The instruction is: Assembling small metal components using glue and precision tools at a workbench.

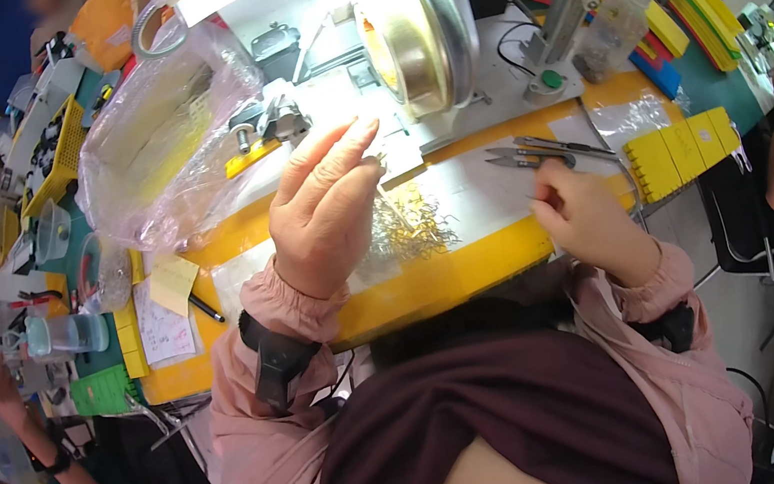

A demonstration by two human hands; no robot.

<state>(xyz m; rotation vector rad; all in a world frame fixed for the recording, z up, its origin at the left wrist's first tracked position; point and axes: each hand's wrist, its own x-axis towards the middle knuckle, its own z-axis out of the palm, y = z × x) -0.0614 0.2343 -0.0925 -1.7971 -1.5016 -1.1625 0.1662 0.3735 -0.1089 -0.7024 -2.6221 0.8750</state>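
Note:
My left hand (pixel 326 211) is raised in front of a bench machine that carries a big gold and silver spool (pixel 420 34). Its fingers are drawn together at the tips, and whatever they pinch is too small to make out. Beneath and beside it, a heap of small thin metal pieces (pixel 414 222) lies on white sheeting. My right hand (pixel 596 219) is curled closed near the front edge of the bench; any small thing in its fingers is hidden. Just beyond it lie dark pointed hand tools, tweezers or snips (pixel 520 157), and a slim dark-handled tool (pixel 562 147).
A yellow bench mat (pixel 472 264) edges the worktop. On the left are a clear plastic bag (pixel 154 147), a sticky note (pixel 173 283) and a pen (pixel 206 308). Yellow blocks (pixel 684 152) and a clear bottle (pixel 612 29) stand right. Other people work at both sides.

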